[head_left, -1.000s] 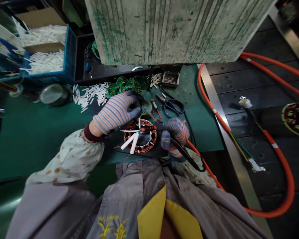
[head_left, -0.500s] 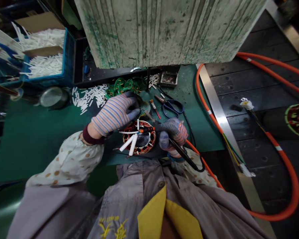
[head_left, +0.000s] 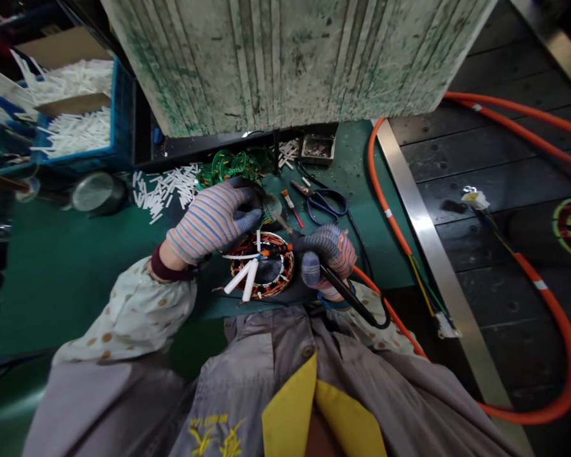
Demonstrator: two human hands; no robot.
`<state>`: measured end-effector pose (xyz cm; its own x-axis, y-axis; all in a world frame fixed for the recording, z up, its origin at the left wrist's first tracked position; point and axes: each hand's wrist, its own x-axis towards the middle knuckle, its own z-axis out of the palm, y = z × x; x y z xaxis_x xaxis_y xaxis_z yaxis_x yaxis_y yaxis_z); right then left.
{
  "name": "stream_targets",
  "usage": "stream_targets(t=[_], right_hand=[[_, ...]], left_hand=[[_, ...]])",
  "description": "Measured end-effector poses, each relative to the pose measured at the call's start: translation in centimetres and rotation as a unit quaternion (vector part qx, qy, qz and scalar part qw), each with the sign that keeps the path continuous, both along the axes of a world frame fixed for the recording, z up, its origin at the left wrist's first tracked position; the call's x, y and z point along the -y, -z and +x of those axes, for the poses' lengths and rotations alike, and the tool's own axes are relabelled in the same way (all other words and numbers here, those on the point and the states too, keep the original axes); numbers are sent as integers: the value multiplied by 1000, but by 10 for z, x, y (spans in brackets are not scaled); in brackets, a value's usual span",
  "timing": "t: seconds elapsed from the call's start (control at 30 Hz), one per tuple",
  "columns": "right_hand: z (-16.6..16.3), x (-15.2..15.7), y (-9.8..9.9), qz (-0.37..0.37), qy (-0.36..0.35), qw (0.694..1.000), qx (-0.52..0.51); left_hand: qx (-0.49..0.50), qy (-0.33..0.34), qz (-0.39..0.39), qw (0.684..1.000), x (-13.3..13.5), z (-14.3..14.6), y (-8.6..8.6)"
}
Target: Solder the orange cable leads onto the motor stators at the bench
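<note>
My right hand (head_left: 330,254), in a striped glove with dark fingertips, is closed round a soldering iron (head_left: 342,289). Its metal tip points up and left, above the right edge of a motor stator (head_left: 288,276) with copper-red windings. Several white sleeves (head_left: 250,280) lie over the stator, beside an orange cable end (head_left: 285,250). My left hand (head_left: 214,216), gloved alike, is beyond the stator's left side with its fingers curled together. Thin coloured wires and a small round greenish piece (head_left: 273,207) show at its fingertips; what it pinches is hidden.
Blue-handled scissors (head_left: 327,204), a small brush (head_left: 292,208) and a metal tray (head_left: 318,150) lie behind. Green circuit boards (head_left: 233,166) and loose white sleeves (head_left: 166,190) are at the back left. A thick orange cable (head_left: 385,203) loops at the right. A grey-green panel (head_left: 299,63) overhangs the bench.
The view has shifted slightly, so the bench items appear a little further left. Both hands keep the same pose at the stator.
</note>
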<state>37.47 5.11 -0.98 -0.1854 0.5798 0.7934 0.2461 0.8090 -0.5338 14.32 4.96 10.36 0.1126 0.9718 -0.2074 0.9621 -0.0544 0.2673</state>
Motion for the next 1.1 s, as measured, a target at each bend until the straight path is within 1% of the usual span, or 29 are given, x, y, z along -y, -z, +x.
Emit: stream_targets(t=[0.17, 0.37, 0.47, 0.57, 0.67, 0.83, 0.93, 1.0, 1.1], right_hand=[[0, -1, 0, 5, -10, 1000, 3], [2, 0, 8, -7, -8, 1000, 2], [4, 2, 14, -31, -14, 999, 1], [8, 4, 17, -67, -36, 997, 8], [9, 4, 15, -68, -53, 996, 11], [6, 1, 6, -27, -48, 998, -29], [6, 1, 5, -35, -51, 998, -27], [6, 2, 5, -41, -52, 998, -22], [6, 2, 6, -38, -48, 998, -16]], left_hand=[[15, -7, 13, 1000, 0, 0, 0], [-31, 8, 29, 999, -2, -4, 6], [-28, 4, 40, 999, -1, -2, 9], [-31, -18, 59, 998, 2, 2, 13], [-16, -40, 73, 996, 4, 4, 15], [76, -68, 74, 992, 10, 0, 17], [120, -69, 89, 986, 16, 0, 21], [124, -72, 100, 985, 19, 2, 22], [75, -67, 92, 991, 18, 5, 19]])
